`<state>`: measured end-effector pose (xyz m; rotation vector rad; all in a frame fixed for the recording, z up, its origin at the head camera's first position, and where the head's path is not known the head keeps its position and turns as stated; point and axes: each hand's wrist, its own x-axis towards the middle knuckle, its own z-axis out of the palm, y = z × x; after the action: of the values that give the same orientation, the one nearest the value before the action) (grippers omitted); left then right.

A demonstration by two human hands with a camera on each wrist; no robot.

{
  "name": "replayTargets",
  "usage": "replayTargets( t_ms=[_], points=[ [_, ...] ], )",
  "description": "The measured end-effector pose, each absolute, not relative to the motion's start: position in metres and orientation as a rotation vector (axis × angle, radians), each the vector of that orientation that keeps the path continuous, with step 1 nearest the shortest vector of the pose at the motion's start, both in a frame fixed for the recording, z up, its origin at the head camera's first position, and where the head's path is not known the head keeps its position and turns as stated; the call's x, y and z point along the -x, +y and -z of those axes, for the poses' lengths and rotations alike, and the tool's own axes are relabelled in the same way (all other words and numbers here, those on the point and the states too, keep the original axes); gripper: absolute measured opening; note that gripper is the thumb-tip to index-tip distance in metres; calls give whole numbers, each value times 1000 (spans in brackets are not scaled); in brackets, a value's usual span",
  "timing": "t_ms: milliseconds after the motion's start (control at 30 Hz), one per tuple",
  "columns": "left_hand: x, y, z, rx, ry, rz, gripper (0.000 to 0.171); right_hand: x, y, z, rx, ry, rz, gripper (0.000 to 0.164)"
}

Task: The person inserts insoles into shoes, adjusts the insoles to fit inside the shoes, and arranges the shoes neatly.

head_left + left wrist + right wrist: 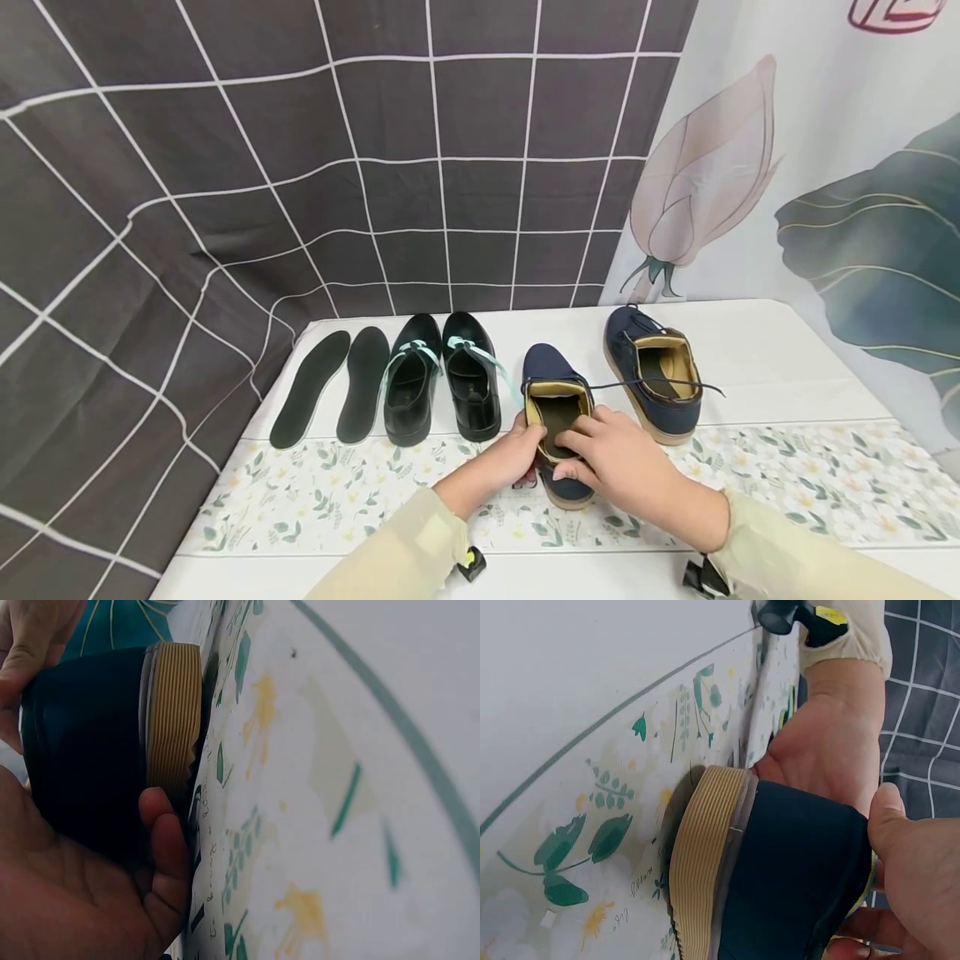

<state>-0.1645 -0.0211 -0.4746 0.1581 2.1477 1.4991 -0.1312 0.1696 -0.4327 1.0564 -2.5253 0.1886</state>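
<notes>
A navy shoe [567, 492] with a tan lining and ribbed sole [172, 712] stands on the table, toe pointing away. My left hand [517, 454] holds its left side, thumb at the rim of the opening and fingers low along the outer wall. From the right, my right hand [626, 458] reaches over the opening, its fingers bent over the rim and its thumb [887, 814] at the heel edge. A dark insole [557, 421] shows inside the shoe; the right fingertips are partly hidden there.
Another navy shoe [652, 375] stands to the right, a dark lace stretching across it. Left of my hands are two black shoes [411, 417] with mint laces and two black insoles [310, 390]. A floral strip [300, 508] crosses the white table, with a grid-patterned cloth [480, 200] behind.
</notes>
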Motion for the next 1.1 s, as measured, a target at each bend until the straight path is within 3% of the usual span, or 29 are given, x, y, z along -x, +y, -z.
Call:
replayTargets(
  t_ms=[367,600,867,1100],
  points=[
    [162,-18,474,-174,2239,-1395,56,125,171,439,-1047,-2638,-152,42],
    [162,-20,474,-178,2255,-1396,50,115,160,435,-973,-2766,-286,25],
    [163,-20,476,-165,2192,-1495,46,113,158,438,-965,-2797,-252,31],
    [161,-22,480,-142,2111,-1679,49,110,162,451,-1016,-2675,-368,24]
  ],
)
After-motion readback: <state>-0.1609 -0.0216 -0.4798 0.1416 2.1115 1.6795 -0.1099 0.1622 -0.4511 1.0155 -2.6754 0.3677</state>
